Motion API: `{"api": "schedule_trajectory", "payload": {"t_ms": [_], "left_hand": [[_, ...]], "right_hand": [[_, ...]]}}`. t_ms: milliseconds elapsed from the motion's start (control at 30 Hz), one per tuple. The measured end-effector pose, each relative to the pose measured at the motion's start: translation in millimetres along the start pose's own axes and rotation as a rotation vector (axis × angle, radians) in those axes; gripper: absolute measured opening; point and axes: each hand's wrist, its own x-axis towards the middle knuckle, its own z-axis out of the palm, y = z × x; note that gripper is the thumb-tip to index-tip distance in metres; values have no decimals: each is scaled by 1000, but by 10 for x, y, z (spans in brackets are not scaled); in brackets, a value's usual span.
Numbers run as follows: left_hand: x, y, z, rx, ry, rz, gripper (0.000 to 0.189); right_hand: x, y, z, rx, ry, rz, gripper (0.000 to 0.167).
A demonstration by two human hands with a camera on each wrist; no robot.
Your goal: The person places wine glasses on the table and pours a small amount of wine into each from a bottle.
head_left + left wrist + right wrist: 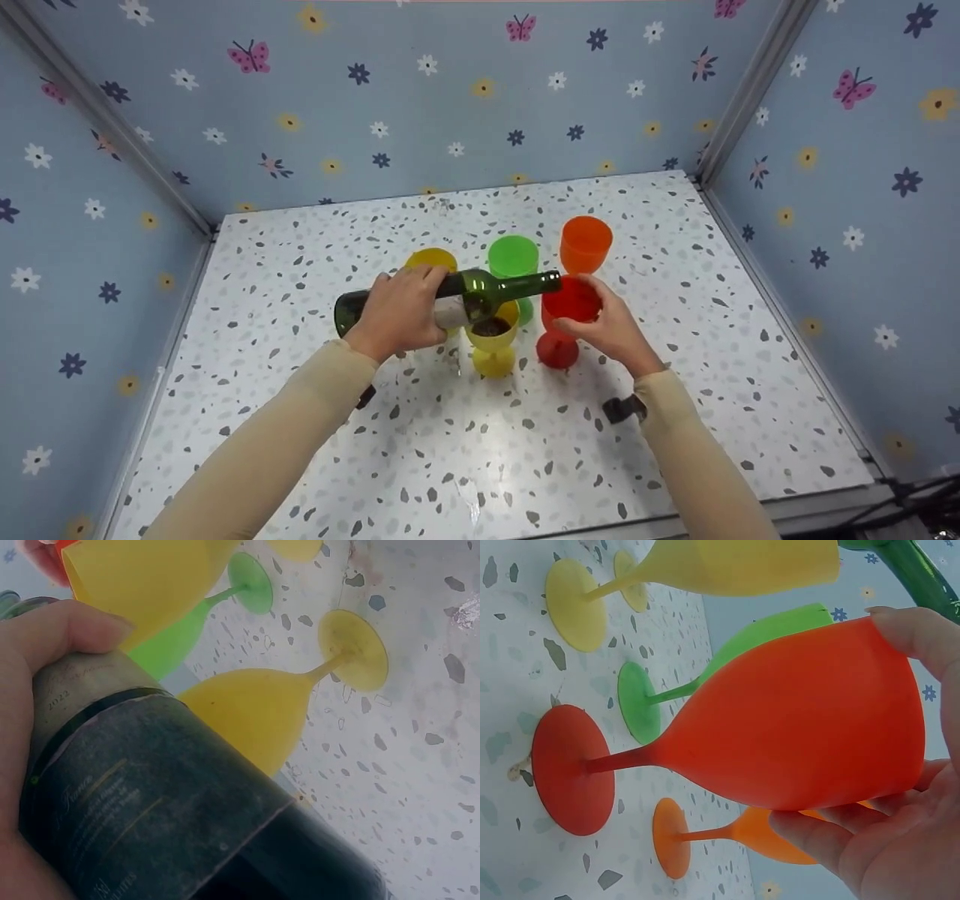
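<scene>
My left hand grips a dark green wine bottle by its labelled body. The bottle lies almost level in the air, its neck pointing right and its mouth at the rim of a red goblet. Around the upper bowl of that goblet curl the thumb and fingers of my right hand. Under the bottle stands a pale yellow goblet with dark liquid inside. No liquid stream shows at the bottle's mouth.
Behind the bottle are a green goblet and a deeper yellow goblet, partly hidden by bottle and hand. An orange goblet stands behind the red one. The speckled white table is enclosed by flowered blue walls.
</scene>
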Motion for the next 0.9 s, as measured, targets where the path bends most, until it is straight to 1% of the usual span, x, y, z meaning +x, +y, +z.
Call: {"api": "schedule_trajectory", "payload": {"t_ms": [233,433,667,900], "left_hand": [[19,14,-21,28,-12,12,80],[42,20,-38,62,-30,19,81],[86,43,-60,74,-36,25,79],[112,55,-79,89,-55,30,77]], "right_hand": [[-5,-2,-2,1,-3,-16,80],[2,-8,-6,-2,-14,-10,80],[9,-4,-8,-2,-15,-15,78],[3,-26,-12,-6,-24,1,82]]}}
